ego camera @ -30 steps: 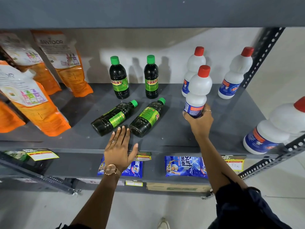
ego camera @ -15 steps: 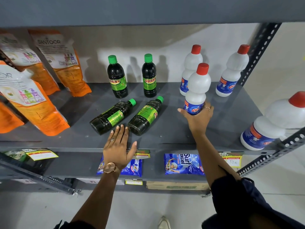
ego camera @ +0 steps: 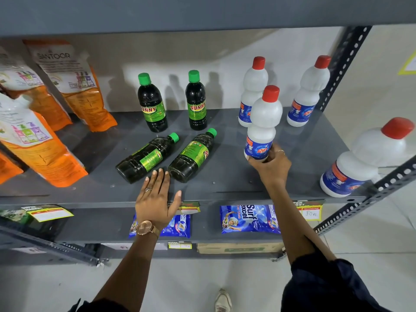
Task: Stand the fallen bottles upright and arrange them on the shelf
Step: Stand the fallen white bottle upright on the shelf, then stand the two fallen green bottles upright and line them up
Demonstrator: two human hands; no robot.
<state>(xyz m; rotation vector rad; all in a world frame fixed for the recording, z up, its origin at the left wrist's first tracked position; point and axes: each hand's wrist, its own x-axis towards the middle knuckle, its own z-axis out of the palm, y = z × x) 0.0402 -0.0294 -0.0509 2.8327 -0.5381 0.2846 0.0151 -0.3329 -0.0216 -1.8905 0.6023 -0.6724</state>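
Note:
My right hand (ego camera: 270, 164) grips the base of an upright white bottle with a red cap (ego camera: 263, 124) on the grey shelf (ego camera: 225, 183). Two more white bottles stand behind it, one at the back (ego camera: 253, 86) and one at the back right (ego camera: 309, 95). A fourth white bottle (ego camera: 360, 163) leans against the right post. Two dark bottles with green caps lie on their sides, the left one (ego camera: 146, 157) and the right one (ego camera: 192, 155). My left hand (ego camera: 155, 197) lies flat and open just in front of them. Two dark bottles stand upright, one behind the lying pair (ego camera: 152, 104) and another to its right (ego camera: 197, 102).
Orange refill pouches (ego camera: 74, 86) lean at the shelf's left. A perforated metal post (ego camera: 342, 64) bounds the right side. Blue detergent packets (ego camera: 247, 218) lie on the lower shelf, with price tags (ego camera: 309, 210) on the shelf edge. The upper shelf (ego camera: 202, 12) hangs overhead.
My right hand has slid the white bottle slightly back and turned it, so its label now faces front. My left hand stayed flat near the lying dark bottles.

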